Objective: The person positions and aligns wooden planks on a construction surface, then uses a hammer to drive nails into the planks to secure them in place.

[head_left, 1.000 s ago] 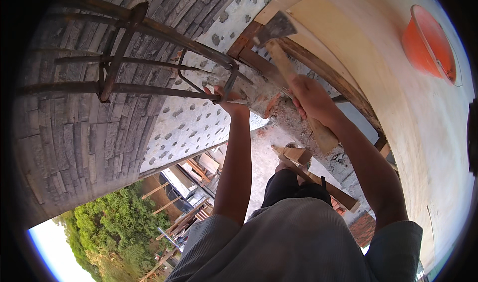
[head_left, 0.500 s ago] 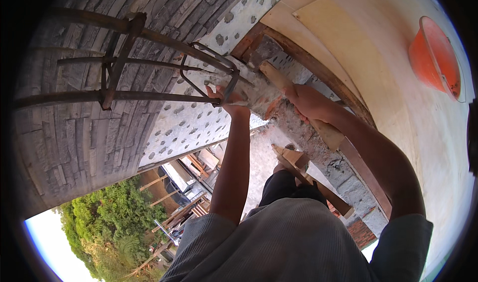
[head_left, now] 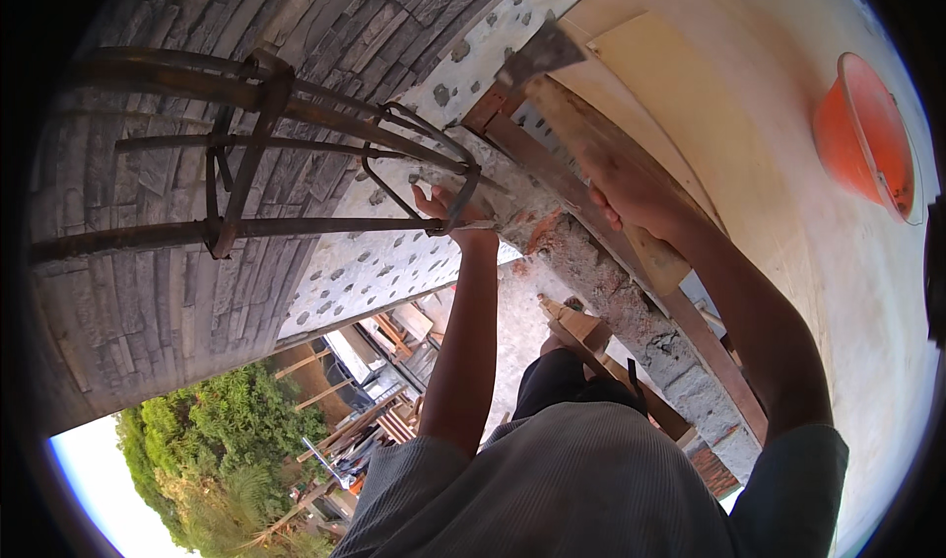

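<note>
Rusty steel bars (head_left: 325, 226) stick out on the left, with the left hand (head_left: 443, 206) by their right-hand end, fingers partly curled, can't tell if it's gripping anything. Up and right of it is the hatchet (head_left: 570, 129), wrapped tight in the right hand (head_left: 636, 198), easily the nearer one, handle slanting up-left to the head. Orange bucket (head_left: 855, 144) sits far right.

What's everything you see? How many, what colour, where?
Bucket: one, orange, far right
Rebar cage: one, brown, upper left
Stone wall: one, grey, left
Spotted wall: one, white, middle
Concrete beam: one, grey, right of centre
Wood sheeting: some, tan, upper right
Trees: several, green, lower left
Planks: several, brown, below spotted wall
Hatchet: one, brown and grey, upper middle
Shirt: one, grey, bottom
Left fingers: several, bare, by rebar cage
Right fingers: several, bare, around hatchet
</note>
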`<action>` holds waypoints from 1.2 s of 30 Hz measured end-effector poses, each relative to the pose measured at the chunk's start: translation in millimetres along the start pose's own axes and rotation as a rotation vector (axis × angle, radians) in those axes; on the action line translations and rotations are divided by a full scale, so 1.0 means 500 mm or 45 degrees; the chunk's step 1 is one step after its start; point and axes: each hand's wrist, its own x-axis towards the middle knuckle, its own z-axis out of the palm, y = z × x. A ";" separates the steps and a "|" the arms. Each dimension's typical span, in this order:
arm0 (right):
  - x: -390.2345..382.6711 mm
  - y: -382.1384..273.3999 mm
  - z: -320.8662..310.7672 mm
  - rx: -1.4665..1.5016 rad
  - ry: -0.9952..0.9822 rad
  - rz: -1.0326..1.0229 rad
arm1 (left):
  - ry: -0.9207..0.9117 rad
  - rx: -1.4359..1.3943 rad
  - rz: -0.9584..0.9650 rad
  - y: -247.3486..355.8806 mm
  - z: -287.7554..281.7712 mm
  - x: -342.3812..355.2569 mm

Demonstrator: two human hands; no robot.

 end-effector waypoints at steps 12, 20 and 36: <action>0.022 0.006 -0.001 -0.073 0.176 -0.201 | -0.067 -0.030 0.018 -0.002 -0.009 0.001; 0.006 -0.021 -0.008 -0.081 0.057 -0.140 | -0.035 -0.012 0.013 -0.013 -0.016 0.001; 0.001 0.007 -0.009 -0.668 -0.127 -0.181 | -0.069 -0.004 0.030 -0.023 -0.025 0.006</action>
